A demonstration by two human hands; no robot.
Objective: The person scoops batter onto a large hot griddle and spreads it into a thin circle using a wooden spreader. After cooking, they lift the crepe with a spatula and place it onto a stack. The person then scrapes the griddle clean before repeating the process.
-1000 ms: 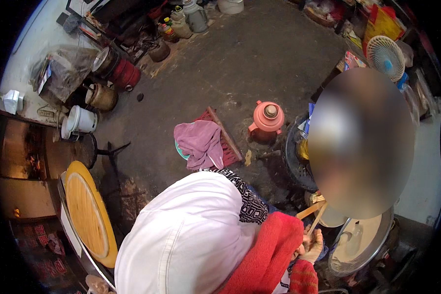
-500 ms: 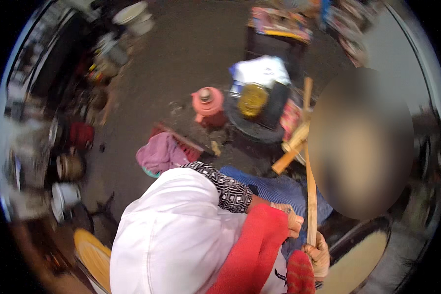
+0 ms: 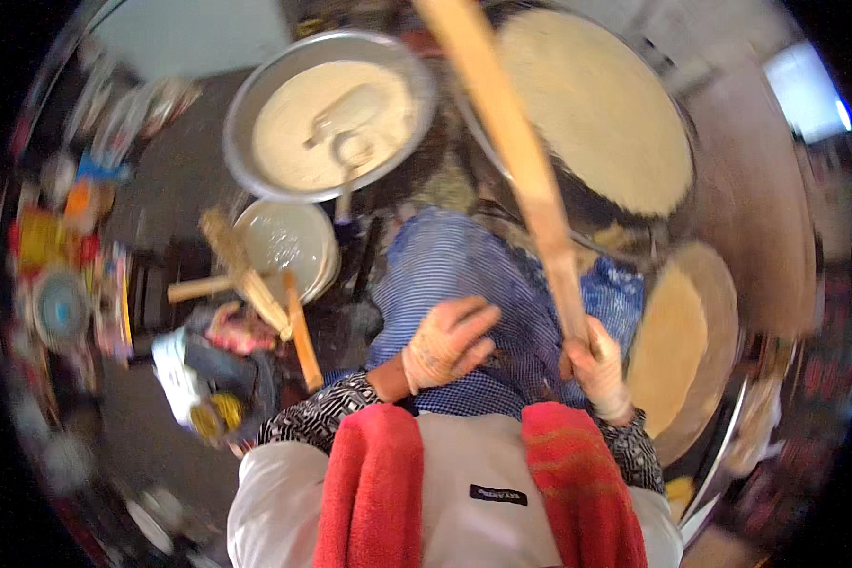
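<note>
My right hand (image 3: 598, 371) is closed round the near end of a long flat wooden stick (image 3: 525, 170). The stick slants up and away, passing in front of the edge of a large round griddle (image 3: 677, 204) covered by a thin pale sheet of batter (image 3: 596, 109). Over the blue checked cloth (image 3: 445, 256) on my lap is my left hand (image 3: 450, 346), fingers slightly bent and apart, holding nothing. Thin pale gloves seem to cover both hands. Right of my right hand lies another round pale sheet (image 3: 672, 346) on a round surface.
A metal basin (image 3: 237, 133) of pale batter stands far left, with a ladle (image 3: 352, 156) in it. Nearer is a white bucket (image 3: 327, 251) with a brush (image 3: 241, 270) and wooden sticks across it. Further left are a yellow-lidded jar (image 3: 216, 414) and assorted containers.
My view has swung from the left side to the griddle and basin in front. The wooden stick stays in my right hand. My left hand appears over my lap, fingers apart.
</note>
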